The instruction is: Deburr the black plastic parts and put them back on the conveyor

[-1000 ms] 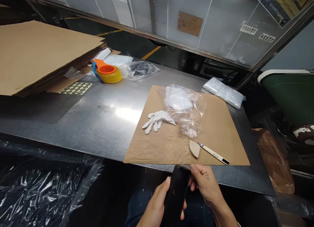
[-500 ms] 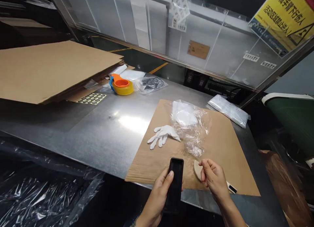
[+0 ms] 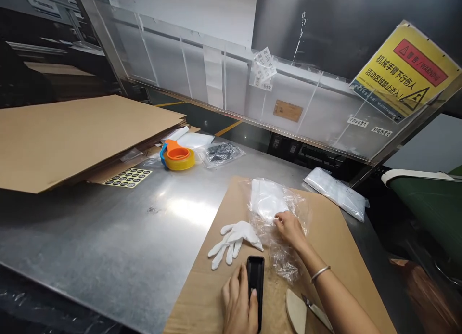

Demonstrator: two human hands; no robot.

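Left hand: your left hand is closed around a black phone case, pressing it flat on the cardboard sheet at the near edge of the tabletop.
Right hand: your right hand reaches forward, fingertips pinching the clear plastic bag that lies crumpled on the cardboard sheet.
Phone case: lies lengthwise, open side up, just below the white glove.
White glove: lies flat, fingers pointing left, touching the left side of the plastic bag.
Near your right forearm: a tan wedge-shaped piece and a slim knife lie on the cardboard sheet.
Far left: a stack of cardboard, a sheet of round black stickers, and an orange and yellow tape dispenser.
Far right: a sealed white packet rests by the tabletop's edge.
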